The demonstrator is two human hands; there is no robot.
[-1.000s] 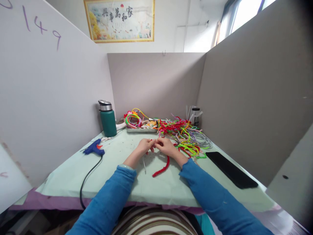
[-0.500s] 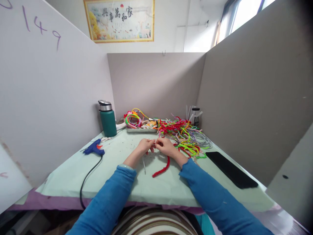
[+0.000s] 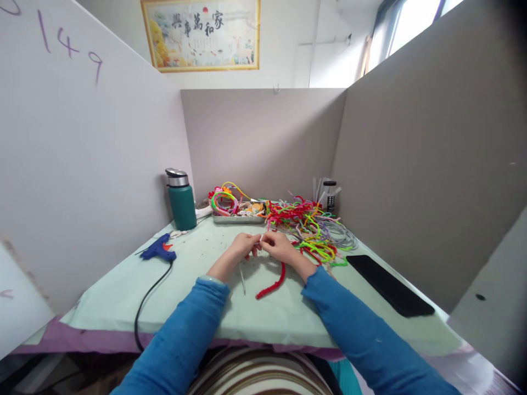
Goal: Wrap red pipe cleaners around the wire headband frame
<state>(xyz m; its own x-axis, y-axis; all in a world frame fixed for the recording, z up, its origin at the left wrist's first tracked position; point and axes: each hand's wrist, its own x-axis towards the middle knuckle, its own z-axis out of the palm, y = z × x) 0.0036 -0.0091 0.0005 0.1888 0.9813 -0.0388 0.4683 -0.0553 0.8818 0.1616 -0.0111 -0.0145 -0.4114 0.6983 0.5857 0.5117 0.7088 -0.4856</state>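
My left hand (image 3: 246, 244) and my right hand (image 3: 278, 246) meet above the middle of the table, both with fingers pinched closed. Between their fingertips shows a tiny whitish piece, mostly covered by the fingers. A thin pale grey pipe cleaner (image 3: 242, 280) hangs out below my left hand; its upper part is hidden there. Under my right hand and wrist, a fuzzy red pipe cleaner (image 3: 274, 287) curves toward me across the cloth. I cannot make out whether it touches the hand.
A tangled heap of coloured pipe cleaners (image 3: 304, 219) lies behind my right hand, beside a metal tray (image 3: 239, 220) of craft pieces. Left stand a green bottle (image 3: 181, 203) and a blue glue gun (image 3: 158, 248) with its cord. A black phone-like slab (image 3: 389, 285) lies right. Partitions enclose the table.
Both hands stay almost in place, with only slight finger movement at the pinch. The red pipe cleaner's near end has shifted very slightly.
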